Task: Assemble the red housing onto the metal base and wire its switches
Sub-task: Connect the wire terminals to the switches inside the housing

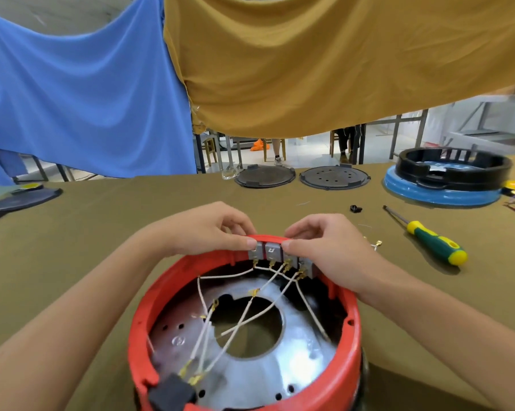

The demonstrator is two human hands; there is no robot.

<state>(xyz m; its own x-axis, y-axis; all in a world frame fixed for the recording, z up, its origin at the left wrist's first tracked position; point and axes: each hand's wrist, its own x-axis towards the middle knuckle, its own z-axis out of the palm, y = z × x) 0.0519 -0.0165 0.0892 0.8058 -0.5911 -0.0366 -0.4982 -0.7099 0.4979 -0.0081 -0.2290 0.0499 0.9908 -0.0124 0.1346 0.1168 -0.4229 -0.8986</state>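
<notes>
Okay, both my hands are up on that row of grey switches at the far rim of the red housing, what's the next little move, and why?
Probably press the grey switches squarely down into the red housing rim. Both the left hand and the right hand already pinch the row from above, and the white wires look already plugged into their terminals, so seating seems next.

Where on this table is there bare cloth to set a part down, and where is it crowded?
Bare cloth lies left of the red housing, out to the black plate, and between the hands and the two black discs. The right side is crowded: screwdriver, loose terminals, blue-and-black ring.
</notes>
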